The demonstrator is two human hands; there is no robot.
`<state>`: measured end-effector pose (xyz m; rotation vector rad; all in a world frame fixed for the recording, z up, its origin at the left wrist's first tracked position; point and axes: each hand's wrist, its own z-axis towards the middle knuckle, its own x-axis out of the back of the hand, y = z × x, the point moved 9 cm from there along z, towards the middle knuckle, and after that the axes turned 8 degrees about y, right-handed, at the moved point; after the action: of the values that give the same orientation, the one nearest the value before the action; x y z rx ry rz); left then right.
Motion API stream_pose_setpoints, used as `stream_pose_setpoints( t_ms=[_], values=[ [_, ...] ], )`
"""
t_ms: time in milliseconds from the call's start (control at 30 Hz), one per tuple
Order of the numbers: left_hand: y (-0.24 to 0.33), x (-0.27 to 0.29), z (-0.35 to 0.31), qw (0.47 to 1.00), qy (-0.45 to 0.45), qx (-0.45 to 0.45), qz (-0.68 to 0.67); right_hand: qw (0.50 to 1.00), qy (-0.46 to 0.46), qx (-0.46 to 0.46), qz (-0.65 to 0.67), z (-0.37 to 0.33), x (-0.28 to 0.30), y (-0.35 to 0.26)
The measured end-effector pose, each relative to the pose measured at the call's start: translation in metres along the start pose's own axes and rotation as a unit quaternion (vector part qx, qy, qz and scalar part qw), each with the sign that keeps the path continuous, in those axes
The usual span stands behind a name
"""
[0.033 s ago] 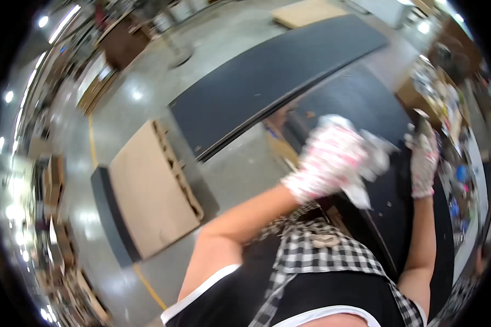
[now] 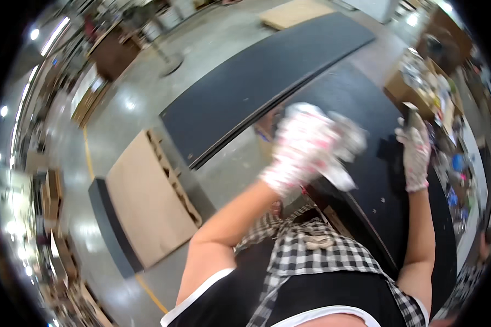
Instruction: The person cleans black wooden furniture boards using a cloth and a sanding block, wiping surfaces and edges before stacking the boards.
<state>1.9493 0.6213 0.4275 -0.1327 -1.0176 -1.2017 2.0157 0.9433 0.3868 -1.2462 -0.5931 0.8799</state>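
My left hand, in a white glove with pink specks, is raised over the near edge of a large black panel and is closed on a crumpled white cloth. My right hand, in the same kind of glove, rests on the panel further right and grips a small dark tool that sticks up from the fist. A second, long black panel lies to the left of the first, across a narrow gap. My checked shirt and black apron fill the lower middle.
A pale wooden board on a pallet lies on the concrete floor at left, with a dark board along its edge. A cardboard box of clutter stands at right. A plywood sheet lies beyond the panels.
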Motion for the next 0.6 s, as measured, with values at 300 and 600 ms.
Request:
stream_pose_setpoints(
  t_ms=[300,600],
  values=[
    [0.037,-0.033,0.016,0.976,-0.083,-0.004,-0.203,0.995,0.013,-0.029,0.091,0.003,-0.006,0.014],
    [0.044,-0.012,0.032,0.986,0.070,-0.129,-0.082,0.995,0.034,-0.043,0.080,-0.003,-0.010,0.020]
  ],
)
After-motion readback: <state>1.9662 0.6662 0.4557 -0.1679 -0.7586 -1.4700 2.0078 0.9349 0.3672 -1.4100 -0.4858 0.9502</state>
